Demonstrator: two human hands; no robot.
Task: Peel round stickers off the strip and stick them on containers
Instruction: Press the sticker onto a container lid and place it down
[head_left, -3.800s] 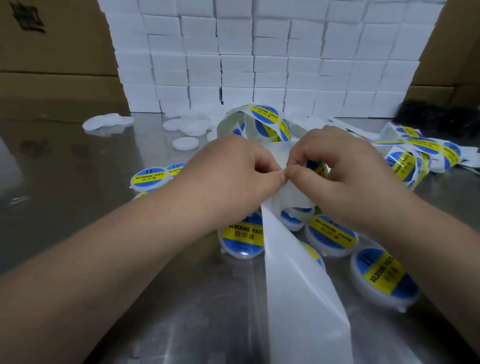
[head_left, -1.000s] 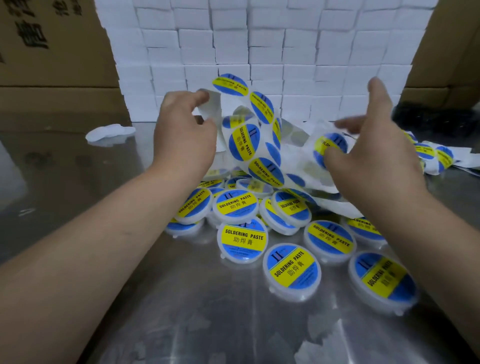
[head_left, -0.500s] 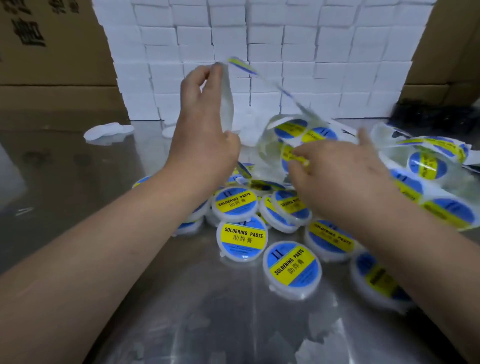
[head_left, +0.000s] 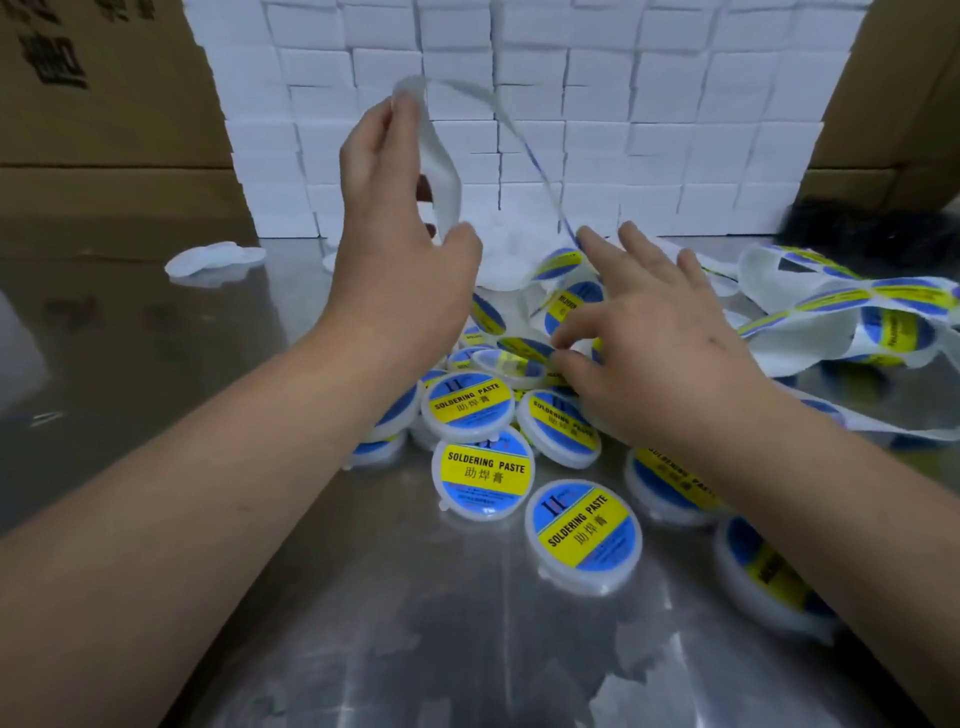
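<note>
My left hand (head_left: 400, 260) is raised above the pile and grips the white backing strip (head_left: 441, 171), which loops over its fingertips and hangs down past the thumb. The rest of the strip, with blue-and-yellow round stickers (head_left: 852, 312), trails off to the right. My right hand (head_left: 654, 338) is low over the heap of round white containers (head_left: 483, 470). Three of its fingers are spread, while thumb and forefinger pinch a round sticker at the edge of the top container (head_left: 511, 361). Several containers carry "Soldering Paste" labels, among them one (head_left: 582, 535) at the front.
The work surface is a shiny metal table (head_left: 415, 649). A wall of stacked white boxes (head_left: 571, 104) stands behind the pile, flanked by brown cartons (head_left: 104, 104). Unlabelled white lids (head_left: 213, 260) lie at the back left. A dark object (head_left: 872, 234) sits at the back right.
My left hand has lifted the strip a little higher. My right hand has dropped from the strip down onto the pile of containers, carrying the peeled sticker.
</note>
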